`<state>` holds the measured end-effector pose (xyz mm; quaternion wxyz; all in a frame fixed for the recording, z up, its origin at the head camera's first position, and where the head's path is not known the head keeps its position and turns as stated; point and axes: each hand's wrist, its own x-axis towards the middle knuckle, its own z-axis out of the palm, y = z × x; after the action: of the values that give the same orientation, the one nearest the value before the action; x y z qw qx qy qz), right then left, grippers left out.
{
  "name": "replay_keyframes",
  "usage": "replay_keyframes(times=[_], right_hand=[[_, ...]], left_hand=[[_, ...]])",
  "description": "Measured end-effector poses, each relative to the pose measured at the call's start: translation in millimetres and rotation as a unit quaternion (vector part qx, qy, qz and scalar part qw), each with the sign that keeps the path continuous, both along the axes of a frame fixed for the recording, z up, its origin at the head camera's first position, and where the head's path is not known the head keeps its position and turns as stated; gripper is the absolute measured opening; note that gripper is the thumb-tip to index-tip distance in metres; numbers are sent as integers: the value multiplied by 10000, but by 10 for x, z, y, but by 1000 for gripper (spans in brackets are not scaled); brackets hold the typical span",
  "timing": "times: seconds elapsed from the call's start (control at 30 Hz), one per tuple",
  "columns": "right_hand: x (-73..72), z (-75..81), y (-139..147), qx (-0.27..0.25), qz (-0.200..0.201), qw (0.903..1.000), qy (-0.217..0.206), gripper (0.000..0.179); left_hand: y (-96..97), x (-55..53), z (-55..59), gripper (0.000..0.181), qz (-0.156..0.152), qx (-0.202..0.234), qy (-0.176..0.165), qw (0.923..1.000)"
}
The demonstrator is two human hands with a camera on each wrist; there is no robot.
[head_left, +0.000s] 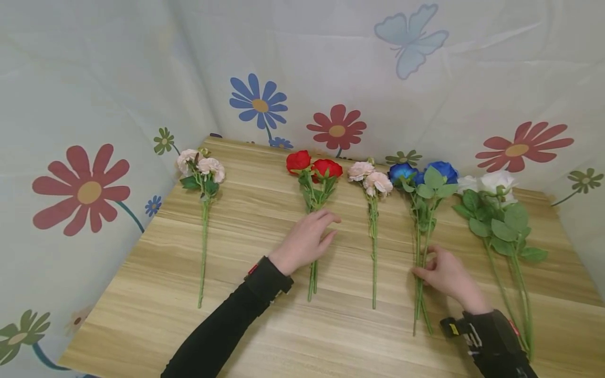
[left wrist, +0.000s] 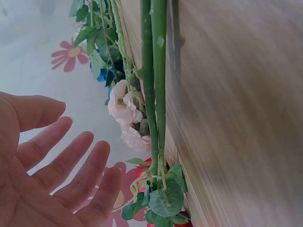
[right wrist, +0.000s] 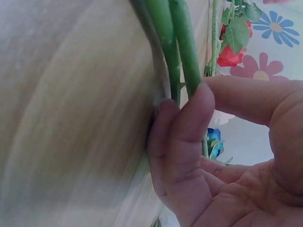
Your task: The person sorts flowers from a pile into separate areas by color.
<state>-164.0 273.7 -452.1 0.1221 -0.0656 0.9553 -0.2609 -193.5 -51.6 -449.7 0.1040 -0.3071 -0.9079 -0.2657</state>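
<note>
My left hand [head_left: 304,240] hovers over the stems of the red roses [head_left: 326,168] with relaxed, spread fingers. In the left wrist view, two green stems [left wrist: 160,71] pass beside the hand, outside its fingers. Over to the right, my right hand [head_left: 446,273] pinches the stems of the blue roses [head_left: 441,170] at about mid-length, the blooms lying toward the back of the table. The right wrist view shows its fingertips curled against the green stems [right wrist: 184,47], close over the wood.
Pale pink flowers [head_left: 377,182] lie between the red and blue roses. Another pink spray [head_left: 210,167] lies at the far left. White roses [head_left: 498,181] with broad leaves lie at the right, beside my right forearm. A flower-printed curtain [head_left: 293,52] hangs behind the wooden table [head_left: 255,231].
</note>
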Motion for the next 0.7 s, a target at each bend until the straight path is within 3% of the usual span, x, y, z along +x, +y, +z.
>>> replay_keyframes(times=[0.2,0.4,0.53,0.7], right_hand=[[41,53,49,-29,-127,9999,47,66],[89,120,87,-12,-376,9978,541,64],[118,189,22,-151,-472,9916,1193,53],[136,241,-216,-696,-403,9727,2178,35]], left_hand=[[-21,13,4,30,37,0,-28,10000],[-86,37,34,31,146,-62,-46,9999],[-170,56,65,31,343,-73,-2,9994],[-303,75,71,29,665,-111,211,9975]])
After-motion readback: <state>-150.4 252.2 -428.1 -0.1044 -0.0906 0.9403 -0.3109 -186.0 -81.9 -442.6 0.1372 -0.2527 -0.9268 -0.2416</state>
